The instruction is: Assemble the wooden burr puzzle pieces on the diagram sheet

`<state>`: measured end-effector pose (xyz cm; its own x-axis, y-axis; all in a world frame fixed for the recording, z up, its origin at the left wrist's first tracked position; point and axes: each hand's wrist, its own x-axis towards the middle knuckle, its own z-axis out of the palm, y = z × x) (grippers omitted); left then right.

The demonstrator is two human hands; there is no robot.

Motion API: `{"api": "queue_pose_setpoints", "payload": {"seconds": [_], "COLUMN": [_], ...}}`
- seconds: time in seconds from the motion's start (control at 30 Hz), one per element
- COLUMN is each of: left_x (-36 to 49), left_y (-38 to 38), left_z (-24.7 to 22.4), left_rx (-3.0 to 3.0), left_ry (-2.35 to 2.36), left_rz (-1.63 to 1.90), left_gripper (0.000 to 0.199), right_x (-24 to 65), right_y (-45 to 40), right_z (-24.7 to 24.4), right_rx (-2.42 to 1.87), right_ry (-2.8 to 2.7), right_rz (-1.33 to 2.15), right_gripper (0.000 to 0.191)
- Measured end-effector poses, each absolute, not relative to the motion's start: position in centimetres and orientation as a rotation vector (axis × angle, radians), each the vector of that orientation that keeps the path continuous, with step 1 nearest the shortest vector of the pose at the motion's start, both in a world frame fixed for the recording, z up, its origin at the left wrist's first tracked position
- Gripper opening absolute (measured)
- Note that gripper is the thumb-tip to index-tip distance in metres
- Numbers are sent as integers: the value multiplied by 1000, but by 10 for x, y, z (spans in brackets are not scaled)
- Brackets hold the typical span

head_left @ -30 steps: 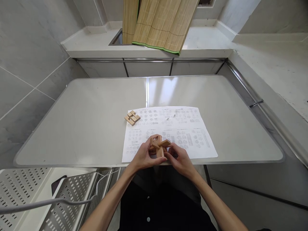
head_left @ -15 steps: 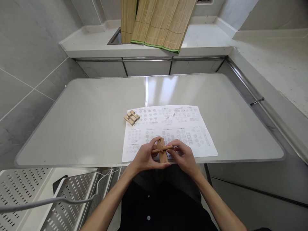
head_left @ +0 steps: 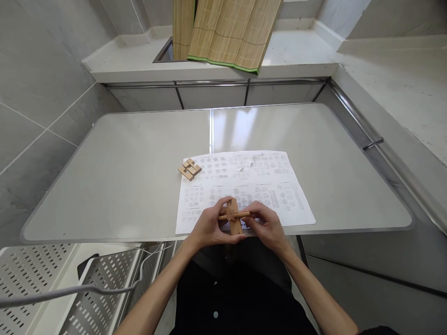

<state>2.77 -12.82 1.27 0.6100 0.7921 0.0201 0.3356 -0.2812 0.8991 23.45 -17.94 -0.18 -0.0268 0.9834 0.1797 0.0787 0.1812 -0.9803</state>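
Over the front edge of the printed sheet, my left hand [head_left: 212,224] grips a flat wooden block [head_left: 235,227] between thumb and fingers. A thin wooden rod [head_left: 240,214] lies crosswise over the block, with a small star-shaped wooden piece [head_left: 231,213] around its middle. My right hand [head_left: 266,223] pinches the rod's right end. Fingers of my left hand partly hide the rod's left end. Under both hands spreads a white sheet [head_left: 301,215] printed with small diagrams. On its far left corner sits a group of interlocked wooden blocks [head_left: 190,169].
The pale folding table [head_left: 115,177] has a seam running down its middle. A bamboo mat [head_left: 232,35] hangs over the counter [head_left: 132,67] behind. Perforated white racks [head_left: 104,291] and a grey cable [head_left: 87,289] lie below at left. A metal rail [head_left: 352,116] runs along the right.
The view has shifted slightly. Both hands keep their hold on the block and rod, with hardly any visible movement between the pieces.
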Motion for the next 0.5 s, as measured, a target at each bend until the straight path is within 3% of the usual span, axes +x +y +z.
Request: {"api": "queue_pose_setpoints", "payload": {"seconds": [0.5], "left_x": [27], "left_y": [-129], "left_z": [11], "left_rx": [1865], "left_ry": [939], "left_rz": [646], "left_gripper": [92], "right_x": [235], "right_y": [-178], "right_z": [-1], "right_rx": [-1074], "right_ry": [-1340], "right_rz": [1132], "right_gripper": [14]}}
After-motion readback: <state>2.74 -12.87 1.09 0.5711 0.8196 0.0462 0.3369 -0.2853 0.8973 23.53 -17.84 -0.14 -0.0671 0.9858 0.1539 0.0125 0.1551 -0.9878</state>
